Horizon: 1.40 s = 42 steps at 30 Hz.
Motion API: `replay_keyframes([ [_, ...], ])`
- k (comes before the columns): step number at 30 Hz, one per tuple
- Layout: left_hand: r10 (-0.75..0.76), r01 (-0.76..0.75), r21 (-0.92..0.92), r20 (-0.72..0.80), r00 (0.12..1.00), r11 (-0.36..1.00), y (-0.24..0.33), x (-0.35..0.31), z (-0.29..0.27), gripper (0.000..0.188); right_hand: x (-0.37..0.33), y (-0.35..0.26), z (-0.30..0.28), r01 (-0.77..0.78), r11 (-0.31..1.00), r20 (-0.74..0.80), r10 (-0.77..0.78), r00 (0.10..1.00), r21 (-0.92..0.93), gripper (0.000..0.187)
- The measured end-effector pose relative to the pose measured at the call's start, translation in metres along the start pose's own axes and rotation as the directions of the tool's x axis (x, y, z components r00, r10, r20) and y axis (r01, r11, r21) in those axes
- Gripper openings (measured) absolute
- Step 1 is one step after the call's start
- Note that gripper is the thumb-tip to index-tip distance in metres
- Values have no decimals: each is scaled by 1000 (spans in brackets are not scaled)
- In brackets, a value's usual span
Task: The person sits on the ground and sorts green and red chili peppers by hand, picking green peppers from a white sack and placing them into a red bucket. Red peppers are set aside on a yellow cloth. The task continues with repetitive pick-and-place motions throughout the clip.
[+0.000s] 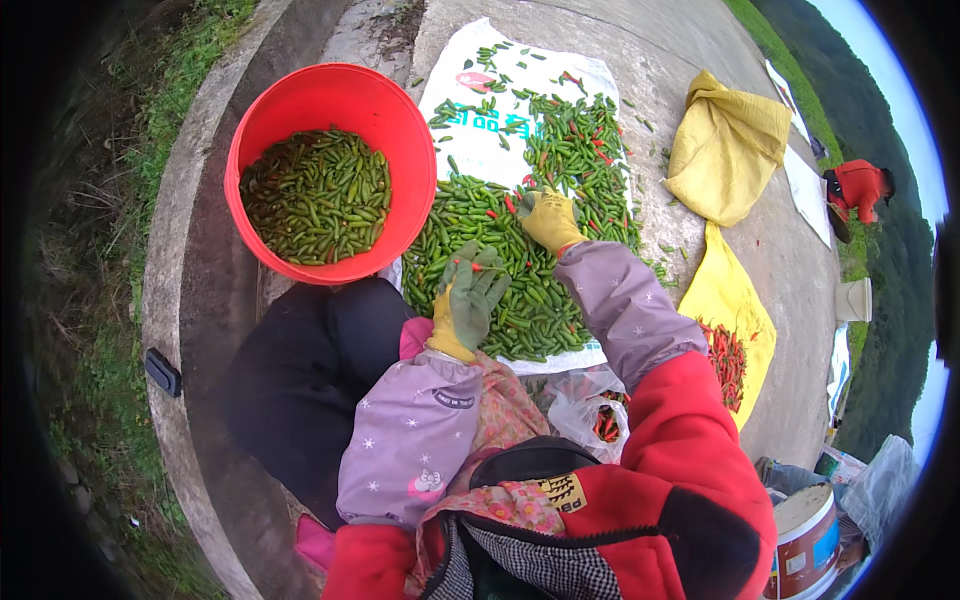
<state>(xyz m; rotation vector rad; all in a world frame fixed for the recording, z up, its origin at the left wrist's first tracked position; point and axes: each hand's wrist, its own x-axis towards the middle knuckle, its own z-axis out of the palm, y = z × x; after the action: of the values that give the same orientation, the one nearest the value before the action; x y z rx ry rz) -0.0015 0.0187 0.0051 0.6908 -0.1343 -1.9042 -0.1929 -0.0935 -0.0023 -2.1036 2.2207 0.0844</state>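
Observation:
A thick spread of green chili peppers (480,225), dotted with red ones, covers much of a white printed sack sheet (465,60) laid on the ground. Over its near left part my left hand (465,305), in a yellow glove with a stained green palm, is turned palm up. A thin red chili pepper (476,266) lies across its fingers, held there. Farther right, my right hand (552,222), gloved in yellow, reaches down to the peppers with fingers drawn together. Whatever sits between its fingertips is too small to make out; a red pepper shows beside them.
Left stands a red bucket (405,120) partly filled with green chilies. A plastic bag (575,420) with red chilies lies near me. Right are a yellow sack (735,140) and a yellow sheet (755,320) bearing red chilies. Another person (860,190) bends far right; a tub (805,540) stands lower right.

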Motion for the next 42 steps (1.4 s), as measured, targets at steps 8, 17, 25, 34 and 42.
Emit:
replay_keyframes([
  [8, 10, -13, 35, 85, 996, 999, 0, -10, -15, 43, 13, -16, 8, -119, 992, 22, 120, 993, -33, 50],
  [17, -64, 77, -90, 136, 989, 993, 7, -26, -7, 43, 30, 0, 9, -220, 961, 59, 213, 975, 169, 46],
  [25, -109, 108, 15, 154, 982, 994, 8, -26, -21, 45, 42, -20, 18, -196, 980, -29, 194, 980, -39, 40],
  [34, -68, 85, -116, 141, 988, 990, 5, -20, -17, 44, 26, 9, -3, -79, 985, -164, 104, 981, 151, 32],
  [42, -56, 68, -67, 166, 985, 995, 2, -18, -23, 40, 6, -30, -1, 276, 959, 54, -273, 961, -67, 49],
])
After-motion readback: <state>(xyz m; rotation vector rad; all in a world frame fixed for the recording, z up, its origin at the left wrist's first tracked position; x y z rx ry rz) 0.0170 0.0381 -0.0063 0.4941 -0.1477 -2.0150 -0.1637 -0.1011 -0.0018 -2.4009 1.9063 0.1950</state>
